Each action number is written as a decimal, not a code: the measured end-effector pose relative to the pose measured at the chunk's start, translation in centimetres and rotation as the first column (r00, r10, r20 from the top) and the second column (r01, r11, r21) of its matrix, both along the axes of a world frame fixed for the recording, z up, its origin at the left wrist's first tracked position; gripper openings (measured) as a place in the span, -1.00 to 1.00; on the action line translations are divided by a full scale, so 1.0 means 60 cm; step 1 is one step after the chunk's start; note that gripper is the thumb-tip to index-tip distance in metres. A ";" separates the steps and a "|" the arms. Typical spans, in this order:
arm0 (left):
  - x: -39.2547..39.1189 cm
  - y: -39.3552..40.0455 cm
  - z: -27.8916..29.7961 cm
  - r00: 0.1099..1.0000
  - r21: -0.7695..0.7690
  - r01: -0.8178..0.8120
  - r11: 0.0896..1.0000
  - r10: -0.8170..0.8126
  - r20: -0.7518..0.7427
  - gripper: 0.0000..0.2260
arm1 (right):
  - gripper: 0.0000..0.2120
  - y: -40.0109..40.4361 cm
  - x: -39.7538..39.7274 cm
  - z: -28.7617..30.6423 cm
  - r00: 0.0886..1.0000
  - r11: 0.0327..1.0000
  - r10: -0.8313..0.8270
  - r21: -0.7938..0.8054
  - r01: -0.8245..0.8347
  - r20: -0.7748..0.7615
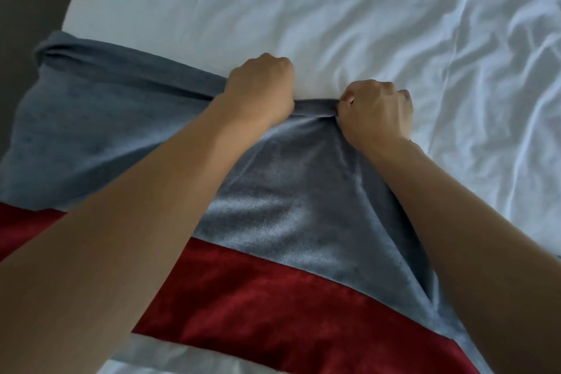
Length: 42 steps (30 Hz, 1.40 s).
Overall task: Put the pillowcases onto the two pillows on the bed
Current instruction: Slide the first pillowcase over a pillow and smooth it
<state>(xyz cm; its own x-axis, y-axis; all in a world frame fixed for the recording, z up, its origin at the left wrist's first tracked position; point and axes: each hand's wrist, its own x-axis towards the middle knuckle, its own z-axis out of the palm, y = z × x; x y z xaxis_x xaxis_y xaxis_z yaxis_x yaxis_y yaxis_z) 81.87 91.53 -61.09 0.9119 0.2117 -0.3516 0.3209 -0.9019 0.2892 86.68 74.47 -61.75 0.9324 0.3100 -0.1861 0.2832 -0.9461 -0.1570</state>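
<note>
**Grey-blue pillowcase bunched at its far edge over a dark red pillow**

A soft, velvety grey-blue pillowcase (273, 191) lies across the near left part of the bed, its far edge gathered into a rolled, bunched band running from far left toward the middle. The cloth is creased and pulled taut near its centre. Beneath its near edge shows a plush dark red velvet pillow (273, 307), lying flat and slanting down to the right.
</note>
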 end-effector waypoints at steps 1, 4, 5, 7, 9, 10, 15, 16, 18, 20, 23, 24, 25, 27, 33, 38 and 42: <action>0.001 0.007 0.003 1.000 0.003 -0.008 1.000 0.008 -0.019 -0.81 | -0.76 0.007 -0.001 0.002 1.000 1.000 0.024 0.020 -0.024 -0.012; -0.001 0.028 0.008 0.995 -0.004 -0.034 0.999 0.033 -0.090 -0.82 | -0.74 0.040 -0.010 0.007 0.989 0.983 0.131 0.140 -0.120 -0.073; -0.002 0.035 0.008 0.992 -0.017 -0.045 0.999 0.043 -0.115 -0.82 | -0.75 0.052 -0.014 0.007 0.985 0.976 0.161 0.163 -0.148 -0.070; -0.005 0.049 0.008 0.986 -0.033 -0.052 0.998 0.047 -0.157 -0.80 | -0.75 0.074 -0.020 0.002 0.971 0.962 0.233 0.156 -0.224 -0.046; -0.011 0.063 0.007 0.986 -0.016 -0.008 1.000 0.005 -0.164 -0.80 | -0.75 0.089 -0.025 -0.004 0.952 0.947 0.300 0.140 -0.290 -0.057; -0.016 0.070 0.006 0.987 0.010 0.028 1.000 -0.026 -0.160 -0.81 | -0.76 0.093 -0.026 -0.006 0.945 0.941 0.320 0.133 -0.310 -0.065; -0.027 0.109 0.022 0.973 0.076 0.112 0.991 -0.093 -0.213 -0.82 | -0.77 0.095 -0.016 -0.006 0.982 0.975 0.187 0.123 -0.185 -0.006; -0.024 0.117 0.026 0.970 0.071 0.106 0.992 -0.088 -0.228 -0.81 | -0.77 0.096 -0.013 -0.004 0.991 0.982 0.137 0.127 -0.137 0.009; -0.020 0.133 0.028 0.983 0.106 0.098 0.989 -0.080 -0.164 -0.81 | -0.77 0.101 -0.009 -0.002 0.997 0.987 0.077 0.137 -0.078 0.014; -0.020 0.146 0.022 0.997 0.166 0.072 0.983 -0.073 0.000 -0.85 | -0.78 0.109 -0.012 0.000 0.997 0.987 0.079 0.143 -0.075 -0.025; -0.015 0.167 0.012 0.993 0.161 -0.030 0.987 0.011 0.118 -0.82 | -0.80 0.115 -0.018 0.000 0.992 0.985 0.104 0.143 -0.093 -0.070; -0.011 0.177 0.012 0.990 0.154 -0.085 0.984 0.065 0.128 -0.82 | -0.80 0.115 -0.017 0.000 0.993 0.986 0.101 0.139 -0.093 -0.055; -0.006 0.188 0.012 0.982 0.147 -0.143 0.979 0.122 0.144 -0.81 | -0.81 0.114 -0.015 -0.001 0.996 0.987 0.088 0.139 -0.082 -0.033; 0.001 0.208 0.015 0.964 0.116 -0.224 0.968 0.202 0.172 -0.78 | -0.83 0.111 -0.010 0.000 0.999 0.988 0.039 0.152 -0.037 -0.009; -0.027 0.250 0.028 0.981 0.137 -0.149 0.979 0.164 -0.101 -0.72 | -0.80 0.128 -0.031 -0.005 0.990 0.972 0.135 0.199 -0.126 -0.036; -0.055 0.297 0.027 0.964 0.175 -0.174 0.969 0.204 -0.168 -0.66 | -0.80 0.176 -0.034 -0.011 0.987 0.947 0.158 0.287 -0.144 -0.026; -0.056 0.317 0.018 0.972 0.152 -0.236 0.960 0.231 0.048 -0.69 | -0.79 0.209 -0.024 -0.014 0.985 0.952 0.163 0.271 -0.142 -0.058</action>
<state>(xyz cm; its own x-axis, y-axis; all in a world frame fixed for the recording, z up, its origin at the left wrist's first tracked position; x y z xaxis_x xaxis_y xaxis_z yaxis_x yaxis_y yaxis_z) 78.52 110.53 -59.99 0.8399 0.4700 -0.2714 0.5215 -0.8374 0.1639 85.26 87.01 -62.60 0.8559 0.4953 -0.1490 0.3975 -0.8142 -0.4233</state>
